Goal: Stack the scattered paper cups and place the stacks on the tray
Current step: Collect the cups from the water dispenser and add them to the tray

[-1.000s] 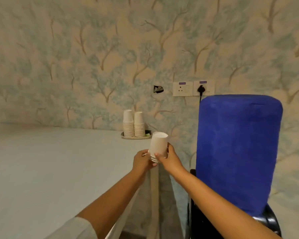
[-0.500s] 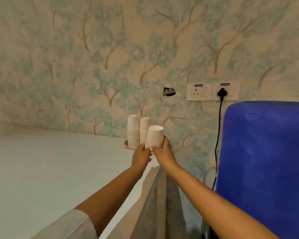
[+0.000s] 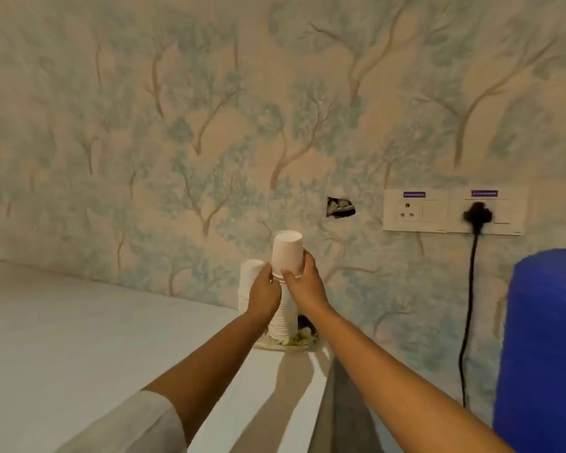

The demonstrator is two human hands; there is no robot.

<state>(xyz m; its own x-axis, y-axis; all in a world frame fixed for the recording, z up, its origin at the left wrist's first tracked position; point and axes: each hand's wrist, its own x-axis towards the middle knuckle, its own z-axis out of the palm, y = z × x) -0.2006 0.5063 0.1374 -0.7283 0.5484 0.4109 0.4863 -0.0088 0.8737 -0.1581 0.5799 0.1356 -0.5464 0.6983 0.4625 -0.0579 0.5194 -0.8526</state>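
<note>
A small stack of white paper cups, upside down, is held between my left hand and my right hand, both gripping its lower rims. It sits directly over the right-hand cup stack on the round tray; whether the two touch I cannot tell. A second cup stack stands on the tray to the left, partly hidden behind my left hand. The tray rests at the far corner of the white table, against the wall.
The white table stretches left. A large blue covered object stands at the right, beyond a gap past the table's edge. Wall sockets with a black plug and cable hang on the patterned wall.
Both hands carried the held cup stack forward and up, from in front of the tray to above the right-hand stack on it. The view has come closer to the tray.
</note>
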